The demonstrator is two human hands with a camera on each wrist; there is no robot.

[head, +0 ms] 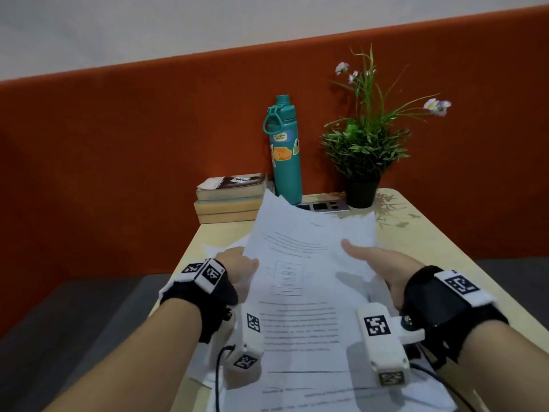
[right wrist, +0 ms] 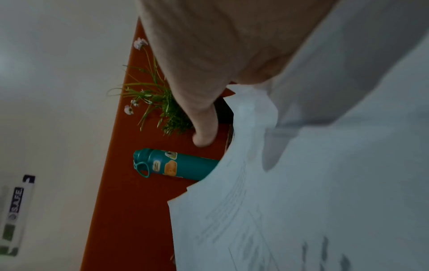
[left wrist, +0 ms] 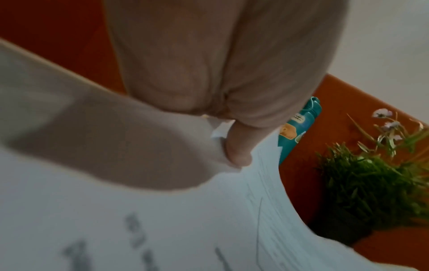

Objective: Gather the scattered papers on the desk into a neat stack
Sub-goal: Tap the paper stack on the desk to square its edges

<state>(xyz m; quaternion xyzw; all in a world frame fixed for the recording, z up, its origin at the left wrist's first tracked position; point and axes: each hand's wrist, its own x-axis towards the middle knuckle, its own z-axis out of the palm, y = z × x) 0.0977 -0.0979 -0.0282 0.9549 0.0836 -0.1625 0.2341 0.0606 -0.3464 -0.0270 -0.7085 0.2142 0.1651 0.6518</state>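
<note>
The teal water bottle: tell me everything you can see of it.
The teal water bottle stands upright at the desk's far edge against the orange partition, between the stacked books and the potted plant. Matte body, screw cap with a loop, several stickers. Raised papers hide its base; neither hand touches it.

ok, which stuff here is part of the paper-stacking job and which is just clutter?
Job:
- papers, lifted sheets plus others flat on the desk
- left hand and right hand, each gripping a side of the lifted sheets

Clutter:
- bottle
- plant
- books
- power strip
</note>
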